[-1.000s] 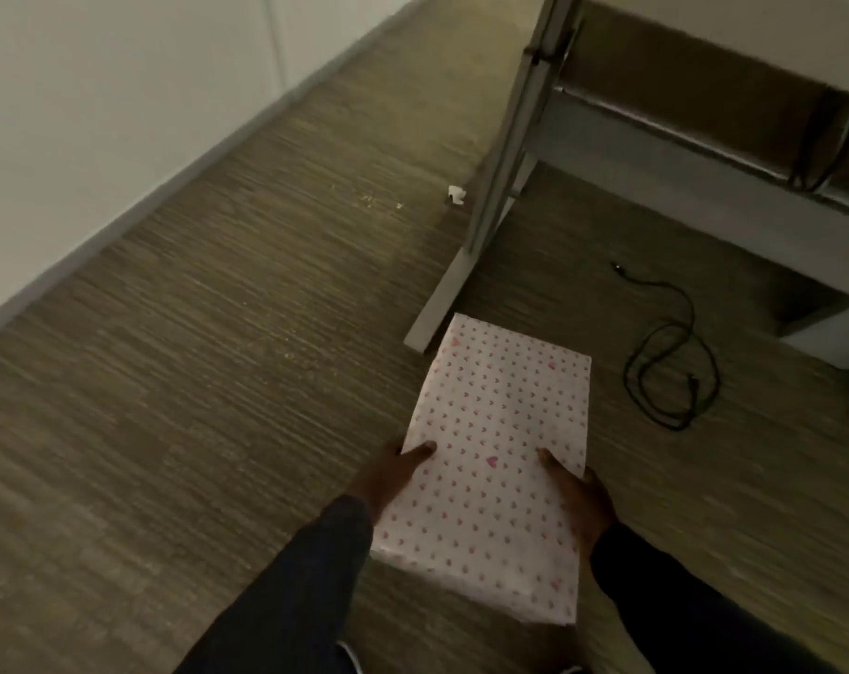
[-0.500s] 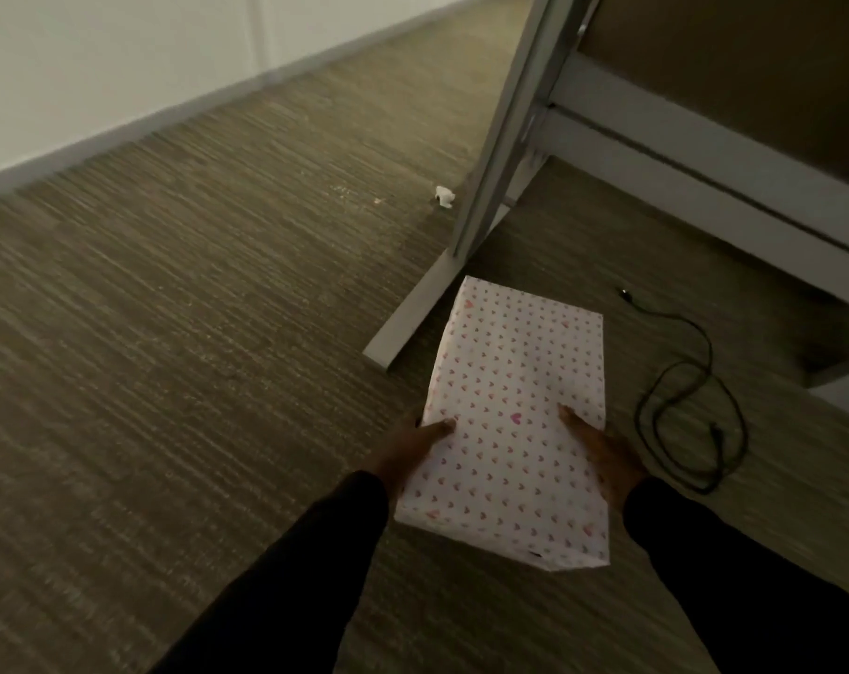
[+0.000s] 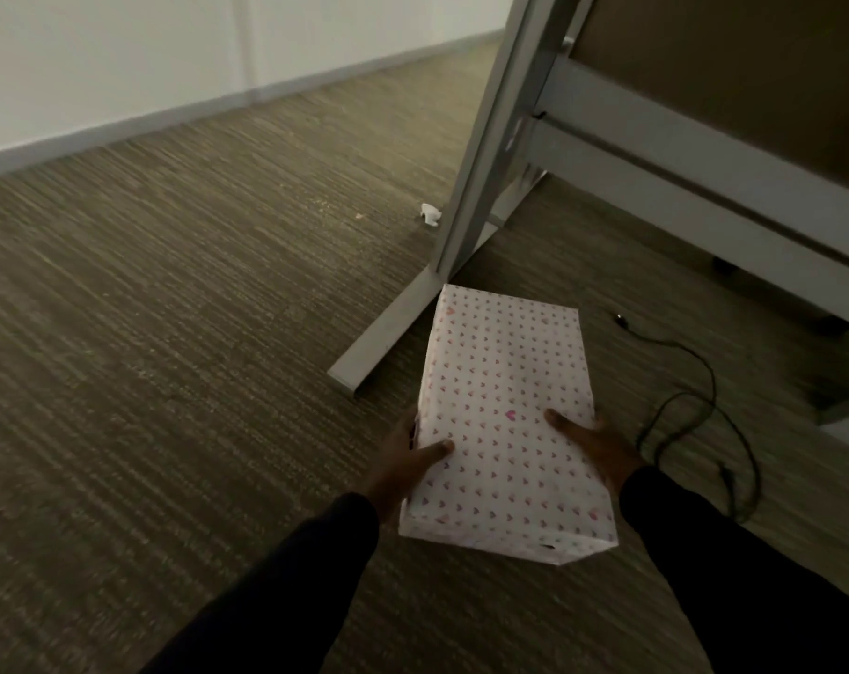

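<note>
Gift-wrapped box (image 3: 505, 420), fully papered, is clasped at lower centre by the left hand (image 3: 403, 459) and right hand (image 3: 600, 445), with placement apparently left to do.

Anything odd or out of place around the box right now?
A crumpled white scrap lies on the carpet by the desk leg, and a loose black cable sprawls right of the wrapped box.

Both dark-sleeved arms reach forward, left hand (image 3: 400, 462) gripping the left long edge of the wrapped box (image 3: 505, 396), thumb flat on top, right hand (image 3: 602, 445) gripping its right edge likewise, thumb on top, other fingers mostly hidden.
</note>
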Motion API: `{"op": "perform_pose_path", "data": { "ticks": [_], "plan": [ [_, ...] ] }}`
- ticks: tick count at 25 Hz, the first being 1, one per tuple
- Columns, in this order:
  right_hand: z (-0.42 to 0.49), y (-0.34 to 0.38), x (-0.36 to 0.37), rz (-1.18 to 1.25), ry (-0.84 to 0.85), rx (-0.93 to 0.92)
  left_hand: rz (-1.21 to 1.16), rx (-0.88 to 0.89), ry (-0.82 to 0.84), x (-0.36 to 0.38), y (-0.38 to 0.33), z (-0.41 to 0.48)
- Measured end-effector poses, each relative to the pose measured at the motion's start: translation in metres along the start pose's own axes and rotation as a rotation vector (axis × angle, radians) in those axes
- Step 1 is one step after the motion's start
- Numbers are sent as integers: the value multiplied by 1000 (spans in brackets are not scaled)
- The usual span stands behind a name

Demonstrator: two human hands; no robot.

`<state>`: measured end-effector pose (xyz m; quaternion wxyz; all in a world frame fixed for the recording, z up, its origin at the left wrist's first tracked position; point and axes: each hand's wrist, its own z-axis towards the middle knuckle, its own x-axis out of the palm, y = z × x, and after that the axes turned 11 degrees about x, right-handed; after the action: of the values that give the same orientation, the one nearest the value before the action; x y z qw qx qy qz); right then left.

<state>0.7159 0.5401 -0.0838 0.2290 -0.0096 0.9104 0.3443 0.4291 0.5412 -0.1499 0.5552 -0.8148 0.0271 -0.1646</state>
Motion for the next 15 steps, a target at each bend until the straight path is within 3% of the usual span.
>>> {"op": "perform_pose_path", "data": {
  "ticks": [3, 6, 9, 11, 15],
  "plan": [
    [9, -2, -7, -42, 6, -12, 195, 65, 74, 1, 3, 0],
    [12, 2, -11, -138, -30, 4, 561, 174, 251, -4, 3, -12],
    [10, -4, -18, -200, 17, 156, 830, 219, 423, -13, 12, -21],
    [10, -9, -22, -214, 70, 208, 869, 227, 422, -13, 14, -19],
    [19, 1, -21, -194, 14, 89, 871, 241, 368, 4, 6, 2]
  ]
}}
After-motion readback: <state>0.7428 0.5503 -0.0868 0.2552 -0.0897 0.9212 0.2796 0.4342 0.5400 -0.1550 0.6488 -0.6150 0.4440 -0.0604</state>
